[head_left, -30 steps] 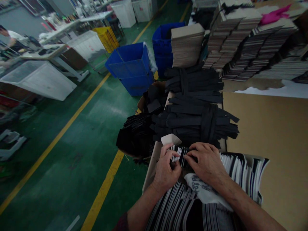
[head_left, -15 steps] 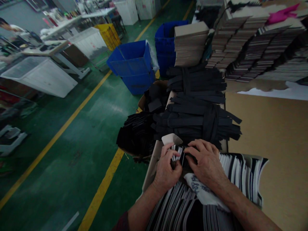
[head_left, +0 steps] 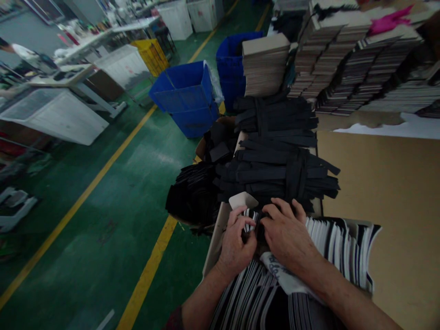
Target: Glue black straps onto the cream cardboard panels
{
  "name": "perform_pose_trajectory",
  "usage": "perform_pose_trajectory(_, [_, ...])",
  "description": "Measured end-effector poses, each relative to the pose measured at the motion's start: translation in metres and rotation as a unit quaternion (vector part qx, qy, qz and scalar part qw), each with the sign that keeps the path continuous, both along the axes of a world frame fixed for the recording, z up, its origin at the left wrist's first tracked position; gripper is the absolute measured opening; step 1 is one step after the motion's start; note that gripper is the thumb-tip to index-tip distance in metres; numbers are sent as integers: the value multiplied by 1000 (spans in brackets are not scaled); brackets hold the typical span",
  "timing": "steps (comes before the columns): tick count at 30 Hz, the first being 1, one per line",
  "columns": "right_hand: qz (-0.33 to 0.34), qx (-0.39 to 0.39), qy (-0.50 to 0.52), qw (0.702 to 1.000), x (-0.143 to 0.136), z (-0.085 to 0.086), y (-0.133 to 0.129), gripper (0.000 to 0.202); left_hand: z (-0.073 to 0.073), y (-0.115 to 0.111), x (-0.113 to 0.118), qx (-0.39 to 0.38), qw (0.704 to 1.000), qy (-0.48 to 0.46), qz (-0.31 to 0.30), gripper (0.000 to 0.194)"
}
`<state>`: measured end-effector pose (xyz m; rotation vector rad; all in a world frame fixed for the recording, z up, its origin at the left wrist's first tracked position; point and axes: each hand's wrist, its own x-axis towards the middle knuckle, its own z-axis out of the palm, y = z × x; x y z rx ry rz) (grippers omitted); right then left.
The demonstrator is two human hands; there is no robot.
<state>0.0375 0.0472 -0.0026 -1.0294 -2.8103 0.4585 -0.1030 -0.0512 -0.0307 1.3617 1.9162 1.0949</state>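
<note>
**Head view: both hands close tighter on the near end of the card row**

Head view, nearest first: a row of black-and-white striped cards (head_left: 337, 247) stands on edge in an open cardboard box (head_left: 215, 240) at the near left corner of the brown table (head_left: 385, 192). A white cloth with dark print (head_left: 282, 275) lies across the row under the right wrist.

Compared with a second ago, the right hand (head_left: 288, 233) has slid a little leftward, and its fingers now cover cards that showed between the hands before. The left hand (head_left: 237, 243) pinches a thin sheaf of cards (head_left: 250, 220) between thumb and fingers; the right hand's fingers press on the same sheaf, so the gap between the hands has nearly shut. The sheaf seems to be getting separated from the rest, not yet lifted out.

Just beyond the box lie tied bundles of black strips (head_left: 282, 172). Farther along the table's far edge stand tall stacks of board (head_left: 266, 64). On the green floor to the left sits a blue bin (head_left: 187, 98).
</note>
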Motion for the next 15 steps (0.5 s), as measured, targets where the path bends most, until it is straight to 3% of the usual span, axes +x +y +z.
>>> perform_pose_trajectory(5, [-20,-61,21,998,1,0,3,27,-1,-1,1,-3,1000,-10,-4,24])
perform_pose_trajectory(15, [-45,-81,25,995,6,-5,6,23,-4,0,5,16,1000,14,9,33])
